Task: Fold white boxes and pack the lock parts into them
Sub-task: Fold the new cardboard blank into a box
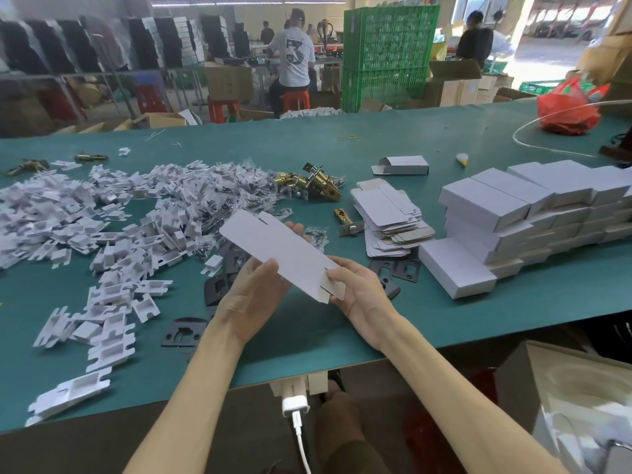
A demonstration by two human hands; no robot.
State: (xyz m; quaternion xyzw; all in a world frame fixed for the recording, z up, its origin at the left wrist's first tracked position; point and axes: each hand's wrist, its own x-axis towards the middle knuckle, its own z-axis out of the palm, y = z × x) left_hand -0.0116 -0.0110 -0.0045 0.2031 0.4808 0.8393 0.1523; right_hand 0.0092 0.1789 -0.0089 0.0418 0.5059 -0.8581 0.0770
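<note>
I hold a flat, unfolded white box (pixel 278 249) above the green table (pixel 342 145), tilted from upper left to lower right. My left hand (pixel 253 295) grips it from below, thumb on its near face and fingertips showing past its far edge. My right hand (pixel 359 289) pinches its lower right end at the flap. A stack of flat white boxes (pixel 390 217) lies to the right. Brass lock latches (pixel 311 184) lie in a heap beyond, with a single latch (pixel 347 220) near the stack. Black lock plates (pixel 184 331) lie under my hands.
A wide pile of white card inserts (pixel 102 227) and small screw bags (pixel 236 186) covers the left. Finished closed white boxes (pixel 533 213) are stacked at right. One half-open box (pixel 403 165) sits farther back, with a red bag (pixel 567 107) at far right. People work in the background.
</note>
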